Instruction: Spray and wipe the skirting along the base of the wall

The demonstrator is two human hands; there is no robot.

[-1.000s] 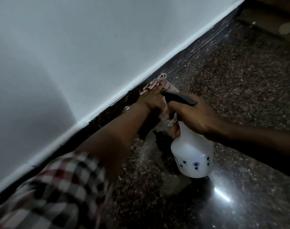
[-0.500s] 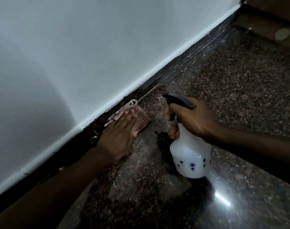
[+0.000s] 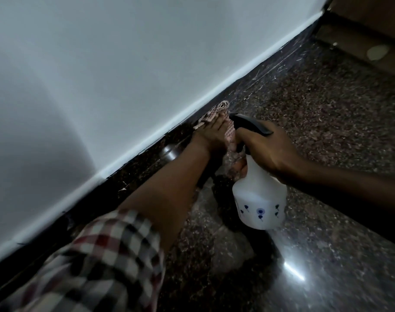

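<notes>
A dark polished granite skirting [image 3: 147, 157] runs diagonally under the white wall [image 3: 124, 64]. My left hand [image 3: 212, 131] lies flat on a red-and-white checked cloth [image 3: 216, 109], pressing it against the skirting. The cloth shows above and to the right of my fingers. My right hand [image 3: 268, 149] grips the neck of a white spray bottle [image 3: 259, 199] with blue flower prints and a black trigger head [image 3: 248, 124]. The bottle hangs upright just right of my left hand, its nozzle pointing toward the cloth.
Speckled granite floor [image 3: 327, 109] spreads right of the skirting, with a bright light reflection [image 3: 293, 272] near the front. A brown wooden base [image 3: 360, 41] with a pale round spot sits at the far top right corner. My checked sleeve [image 3: 97, 262] fills the lower left.
My left hand has slid the cloth forward along the skirting, up and to the right, back beside the bottle's nozzle. The right hand and bottle have stayed nearly still.
</notes>
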